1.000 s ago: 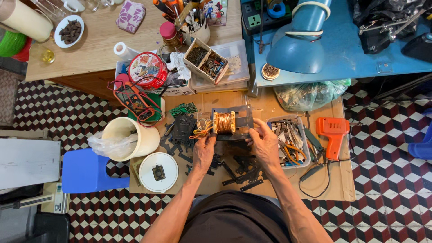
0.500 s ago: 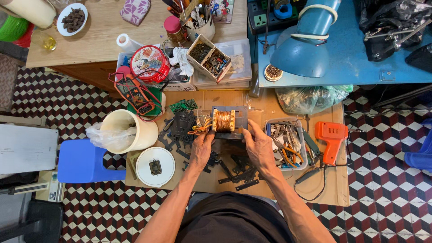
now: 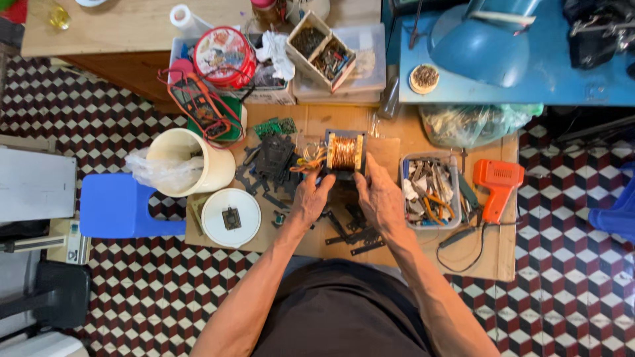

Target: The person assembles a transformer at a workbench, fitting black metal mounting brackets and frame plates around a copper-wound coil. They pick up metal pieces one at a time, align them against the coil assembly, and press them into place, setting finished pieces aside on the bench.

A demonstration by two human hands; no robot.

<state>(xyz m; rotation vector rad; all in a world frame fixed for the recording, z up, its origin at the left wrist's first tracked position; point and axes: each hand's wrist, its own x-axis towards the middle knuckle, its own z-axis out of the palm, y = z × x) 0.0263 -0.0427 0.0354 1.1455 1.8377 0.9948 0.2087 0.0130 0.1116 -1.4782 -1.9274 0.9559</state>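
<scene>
Head view, looking straight down: at far left a blue plastic stool (image 3: 122,206) stood on the checkered floor, and beside it a cream bucket (image 3: 192,160) lined with a clear bag. Just below the bucket lay a round white lid (image 3: 231,217) with a small dark part on it. Above, a round red tin (image 3: 223,56) with a printed top sat beside a small open cardboard box (image 3: 323,50) of dark bits.

At the middle of the cardboard sheet (image 3: 486,254) sat the transformer (image 3: 344,153), its copper winding framed by a dark metal core, coil axis running left to right, wire leads trailing off its left side. The left hand (image 3: 312,198) pinched the core's lower left corner; the right hand (image 3: 380,195) clasped its right side, fingers curled on the frame. Dark metal strips (image 3: 354,235) lay scattered beneath both hands.

Rightward sat a clear tray (image 3: 430,192) of pliers, then an orange soldering gun (image 3: 495,185), nose pointing down.
</scene>
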